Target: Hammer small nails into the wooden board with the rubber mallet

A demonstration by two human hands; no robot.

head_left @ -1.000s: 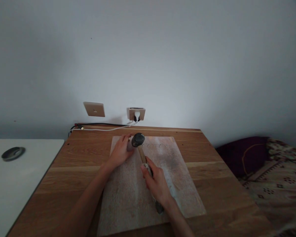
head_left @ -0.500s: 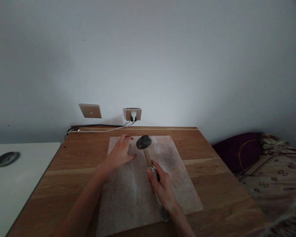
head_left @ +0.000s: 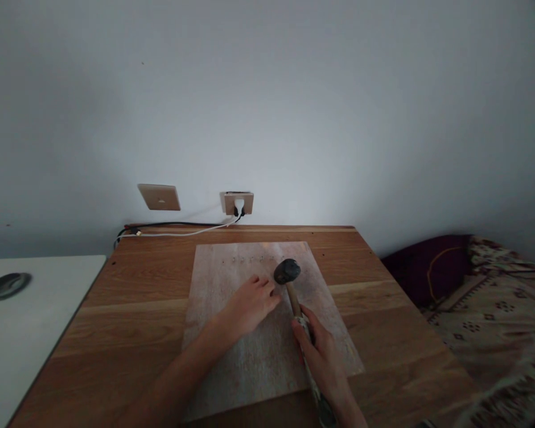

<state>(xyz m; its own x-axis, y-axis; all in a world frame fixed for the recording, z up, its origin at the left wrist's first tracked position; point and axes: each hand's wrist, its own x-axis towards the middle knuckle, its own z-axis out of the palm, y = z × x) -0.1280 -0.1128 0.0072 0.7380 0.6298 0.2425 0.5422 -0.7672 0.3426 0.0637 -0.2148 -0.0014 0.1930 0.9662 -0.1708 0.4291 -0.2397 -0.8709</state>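
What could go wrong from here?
The right hand holds the mallet with its head close to the left hand; a swing might catch fingers.
No clamp shows on the board, so it might slide on the table if struck.

A room that looks like part of a home
Wooden desk against a pale wall, plugged-in wall socket at the far side, patterned fabric and purple cushion-like item heaped at right.
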